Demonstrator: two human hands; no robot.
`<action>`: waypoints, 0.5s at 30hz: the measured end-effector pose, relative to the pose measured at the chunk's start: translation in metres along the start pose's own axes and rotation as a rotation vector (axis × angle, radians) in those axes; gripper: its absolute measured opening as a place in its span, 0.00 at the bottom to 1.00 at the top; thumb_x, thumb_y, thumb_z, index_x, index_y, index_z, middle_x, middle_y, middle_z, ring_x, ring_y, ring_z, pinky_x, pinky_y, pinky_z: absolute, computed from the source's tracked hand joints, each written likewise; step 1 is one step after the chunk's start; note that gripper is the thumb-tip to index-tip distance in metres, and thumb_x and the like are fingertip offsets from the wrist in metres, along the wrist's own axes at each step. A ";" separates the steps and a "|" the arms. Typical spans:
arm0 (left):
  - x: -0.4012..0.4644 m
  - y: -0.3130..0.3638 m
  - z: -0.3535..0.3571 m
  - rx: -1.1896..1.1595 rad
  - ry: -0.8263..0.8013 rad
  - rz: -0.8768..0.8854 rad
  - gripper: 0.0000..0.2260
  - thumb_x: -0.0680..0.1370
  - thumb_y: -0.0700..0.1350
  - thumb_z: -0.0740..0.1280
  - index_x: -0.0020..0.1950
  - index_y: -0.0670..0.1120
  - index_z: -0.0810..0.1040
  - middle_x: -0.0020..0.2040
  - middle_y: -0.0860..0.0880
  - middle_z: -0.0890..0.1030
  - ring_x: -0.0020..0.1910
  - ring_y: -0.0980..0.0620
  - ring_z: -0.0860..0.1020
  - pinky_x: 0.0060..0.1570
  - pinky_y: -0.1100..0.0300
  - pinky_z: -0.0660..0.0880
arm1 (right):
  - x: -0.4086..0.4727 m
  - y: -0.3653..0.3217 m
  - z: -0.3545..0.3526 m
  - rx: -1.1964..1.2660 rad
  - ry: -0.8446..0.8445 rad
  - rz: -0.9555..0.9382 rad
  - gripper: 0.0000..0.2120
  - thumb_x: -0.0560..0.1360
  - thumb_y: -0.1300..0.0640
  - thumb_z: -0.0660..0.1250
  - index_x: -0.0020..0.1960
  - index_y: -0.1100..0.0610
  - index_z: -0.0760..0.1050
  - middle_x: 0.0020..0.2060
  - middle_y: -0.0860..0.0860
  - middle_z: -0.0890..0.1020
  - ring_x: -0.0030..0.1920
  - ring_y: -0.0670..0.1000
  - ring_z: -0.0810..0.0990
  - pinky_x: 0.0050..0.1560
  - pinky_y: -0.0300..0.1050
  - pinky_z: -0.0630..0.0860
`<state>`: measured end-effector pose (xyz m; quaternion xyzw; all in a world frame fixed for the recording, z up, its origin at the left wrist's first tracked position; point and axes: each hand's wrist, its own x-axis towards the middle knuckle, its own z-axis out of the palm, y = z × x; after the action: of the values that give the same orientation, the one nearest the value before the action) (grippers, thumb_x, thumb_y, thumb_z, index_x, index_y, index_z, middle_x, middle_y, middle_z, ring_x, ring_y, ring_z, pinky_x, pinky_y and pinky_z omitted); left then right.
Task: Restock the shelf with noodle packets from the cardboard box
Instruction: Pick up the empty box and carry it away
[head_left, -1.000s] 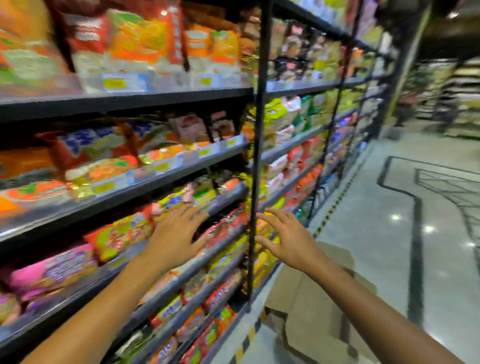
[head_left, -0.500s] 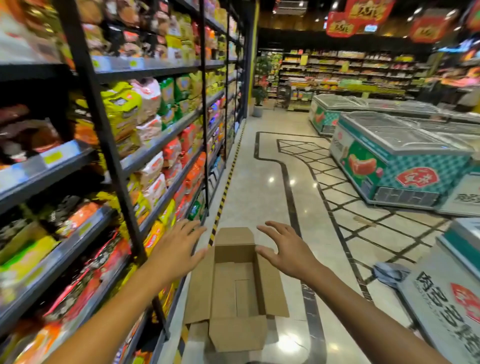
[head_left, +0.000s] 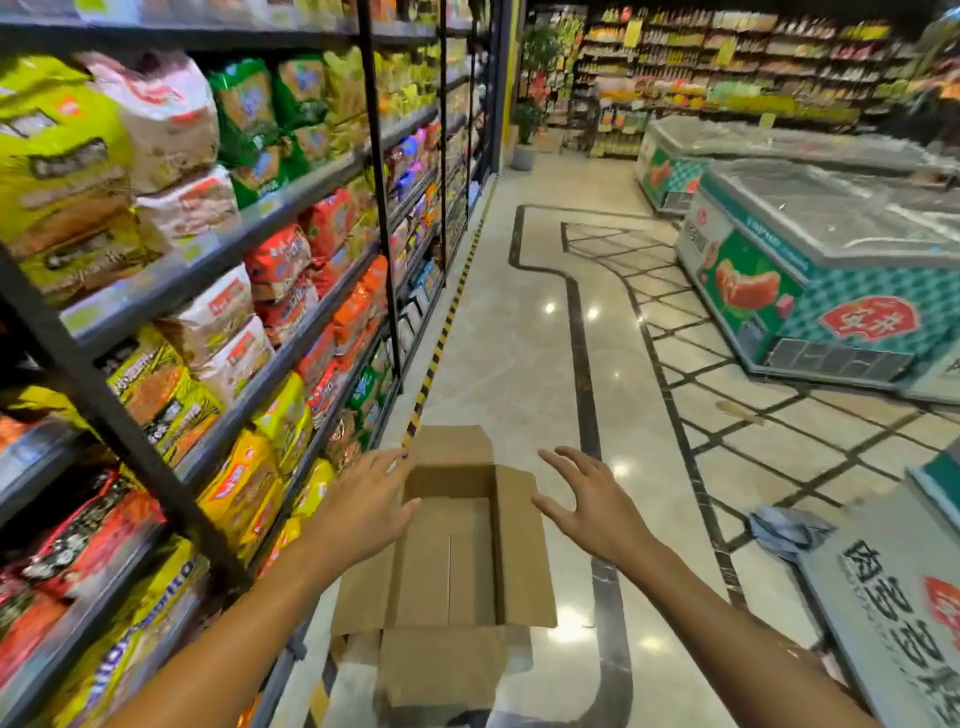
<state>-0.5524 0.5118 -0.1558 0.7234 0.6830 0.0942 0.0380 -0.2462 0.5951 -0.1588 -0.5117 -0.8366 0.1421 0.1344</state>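
Cardboard box on floor, flaps open, nothing inside, left hand and right hand spread above, holding nothing

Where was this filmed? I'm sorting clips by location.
Most likely a supermarket aisle: shelves packed with noodle packets, chest freezers across the tiled floor, and more stocked racks behind.

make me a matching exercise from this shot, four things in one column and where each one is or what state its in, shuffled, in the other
Things:
1. cardboard box
2. left hand
3. chest freezer
4. grey cloth

Places or states:
A. crumpled on the floor at the right
B. flaps open, no packets inside
C. across the aisle, glass lid
D. fingers spread, at the box's shelf-side edge

Pairs: 1-B, 2-D, 3-C, 4-A
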 end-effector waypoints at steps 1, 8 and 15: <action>0.004 -0.005 0.011 -0.023 -0.004 -0.002 0.27 0.79 0.58 0.61 0.75 0.49 0.67 0.74 0.49 0.68 0.75 0.48 0.64 0.73 0.52 0.63 | 0.007 0.008 0.011 0.018 -0.021 0.004 0.31 0.77 0.33 0.59 0.77 0.41 0.60 0.76 0.46 0.65 0.75 0.51 0.62 0.72 0.49 0.64; 0.042 -0.064 0.104 -0.168 -0.132 -0.101 0.26 0.79 0.56 0.61 0.75 0.47 0.67 0.74 0.48 0.69 0.74 0.48 0.65 0.72 0.53 0.63 | 0.066 0.049 0.093 0.076 -0.160 0.110 0.31 0.77 0.35 0.62 0.77 0.43 0.62 0.75 0.47 0.66 0.74 0.52 0.63 0.71 0.47 0.64; 0.074 -0.128 0.241 -0.366 -0.344 -0.264 0.33 0.77 0.61 0.55 0.76 0.44 0.66 0.74 0.47 0.68 0.74 0.45 0.66 0.71 0.53 0.64 | 0.101 0.105 0.220 0.162 -0.390 0.245 0.33 0.77 0.35 0.62 0.78 0.44 0.59 0.74 0.48 0.68 0.73 0.52 0.67 0.69 0.46 0.66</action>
<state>-0.6291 0.6110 -0.4094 0.6147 0.7264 0.0858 0.2952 -0.2861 0.7094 -0.3935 -0.5597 -0.7642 0.3203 -0.0074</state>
